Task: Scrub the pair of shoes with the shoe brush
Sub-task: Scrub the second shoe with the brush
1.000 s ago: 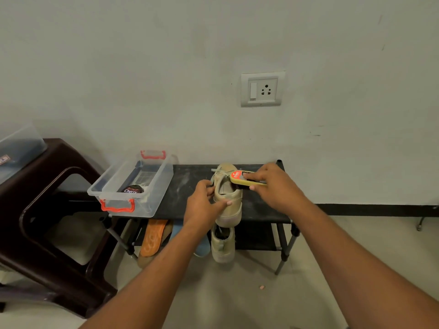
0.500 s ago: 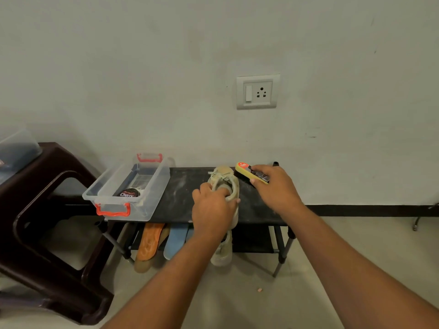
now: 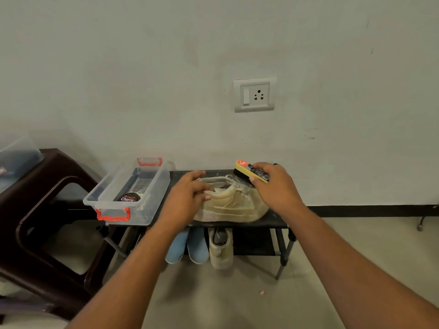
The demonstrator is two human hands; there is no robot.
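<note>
This looks like a plain room in a home. A low black shoe rack (image 3: pixel 174 186) stands against a bare painted wall with a switch-and-socket plate (image 3: pixel 255 94). Blue slippers (image 3: pixel 187 245) and a beige shoe (image 3: pixel 221 249) sit on its lower shelf, and a dark plastic stool (image 3: pixel 47 186) stands just beside its left end.

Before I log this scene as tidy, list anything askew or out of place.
The clear storage box sits skewed on the shoe rack's left end, its red-latched near end jutting past the front edge. A small pinkish scrap lies on the floor. Nothing looks spilled or broken.
</note>
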